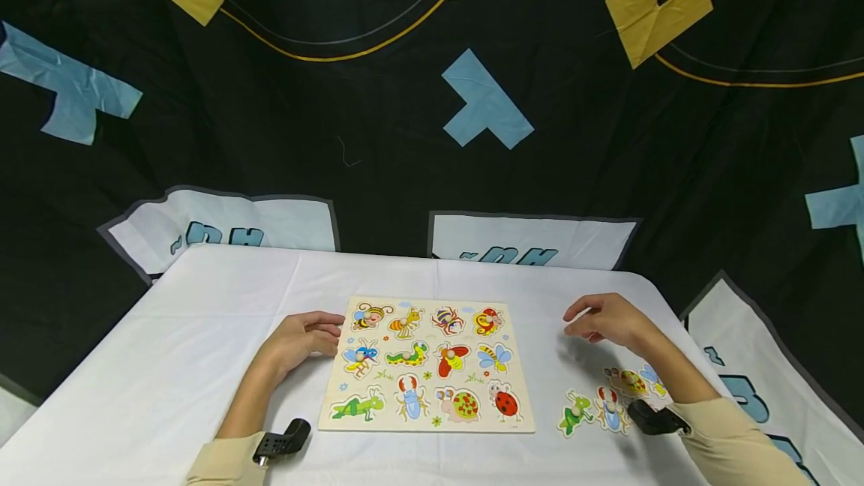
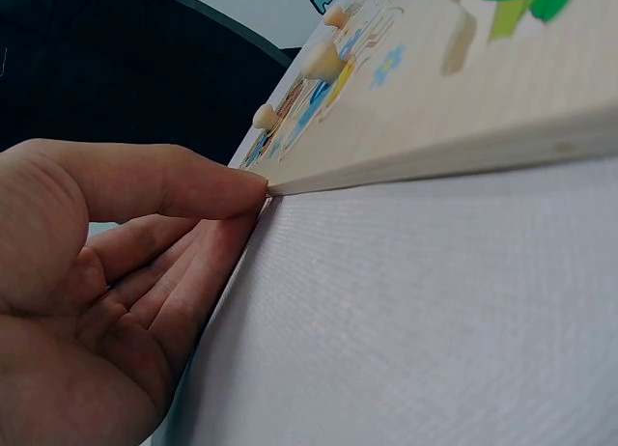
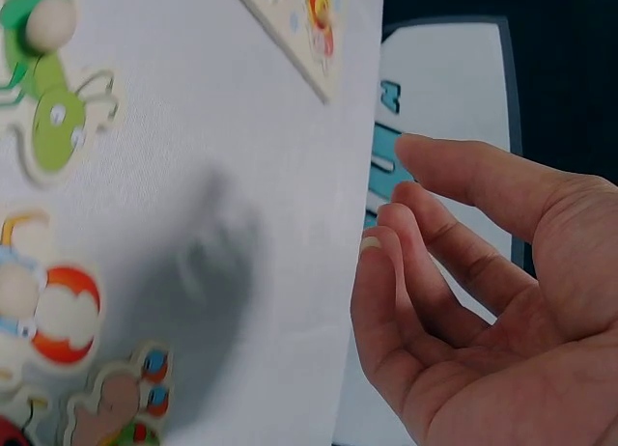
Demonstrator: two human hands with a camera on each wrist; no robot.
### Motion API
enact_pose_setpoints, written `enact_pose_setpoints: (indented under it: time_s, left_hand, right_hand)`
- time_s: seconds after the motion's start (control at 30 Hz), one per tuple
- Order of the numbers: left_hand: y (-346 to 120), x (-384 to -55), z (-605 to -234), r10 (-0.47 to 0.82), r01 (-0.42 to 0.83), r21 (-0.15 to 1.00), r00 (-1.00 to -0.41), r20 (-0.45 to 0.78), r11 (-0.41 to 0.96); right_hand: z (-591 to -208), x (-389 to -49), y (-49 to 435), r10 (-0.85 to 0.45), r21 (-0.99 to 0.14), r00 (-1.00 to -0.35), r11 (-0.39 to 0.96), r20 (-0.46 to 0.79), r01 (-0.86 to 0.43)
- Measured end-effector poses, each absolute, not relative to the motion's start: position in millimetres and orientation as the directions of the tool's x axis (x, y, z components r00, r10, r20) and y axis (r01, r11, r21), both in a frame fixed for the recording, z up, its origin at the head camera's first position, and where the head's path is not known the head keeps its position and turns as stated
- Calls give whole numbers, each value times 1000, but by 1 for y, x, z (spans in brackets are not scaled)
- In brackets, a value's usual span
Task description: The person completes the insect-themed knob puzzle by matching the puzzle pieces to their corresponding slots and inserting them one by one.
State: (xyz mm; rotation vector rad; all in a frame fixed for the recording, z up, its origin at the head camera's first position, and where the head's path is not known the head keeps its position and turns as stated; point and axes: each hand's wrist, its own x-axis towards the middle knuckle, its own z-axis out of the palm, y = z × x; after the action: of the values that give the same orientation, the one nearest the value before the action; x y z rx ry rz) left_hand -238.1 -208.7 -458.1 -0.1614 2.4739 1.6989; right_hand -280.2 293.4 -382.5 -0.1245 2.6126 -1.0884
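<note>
A pale wooden peg puzzle board point(image 1: 432, 373) printed with colourful insects lies on the white table; small round wooden knobs point(image 2: 323, 62) stand up from it. At its upper left edge rests my left hand point(image 1: 305, 341), the thumb and fingertips touching the edge with the fingers fairly straight. My right hand point(image 1: 610, 319) hovers above the table to the right of the board, fingers loosely bent and holding nothing. Loose insect pieces lie below it: a green grasshopper piece point(image 1: 575, 412), a beetle piece point(image 1: 611, 409), a snail piece point(image 1: 628, 381) and a blue-winged piece point(image 1: 652, 377) partly behind the forearm.
White cloth covers the table point(image 1: 202, 321). A black curtain point(image 1: 378, 171) with blue and yellow tape hangs behind it. Each wrist wears a black camera, the left camera point(image 1: 283, 441) beside the board's lower left corner and the right camera point(image 1: 655, 418) over the loose pieces.
</note>
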Motion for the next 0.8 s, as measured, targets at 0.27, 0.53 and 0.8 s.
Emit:
enact_pose_setpoints:
  time_s: [0.27, 0.53, 0.8]
  left_hand:
    - [-209, -239, -458, -2, -156, 921, -986, -166, 357]
    - [-209, -239, -459, -2, -155, 920, -986, -166, 359]
    - [-210, -239, -458, -4, -156, 918, -986, -166, 364]
  right_hand:
    - [-383, -274, 318, -178, -712, -950, 700, -256, 60]
    - [-386, -270, 341, -165, -712, -952, 698, -260, 74]
    - [-389, -266, 362, -132, -697, -952, 709, -277, 105]
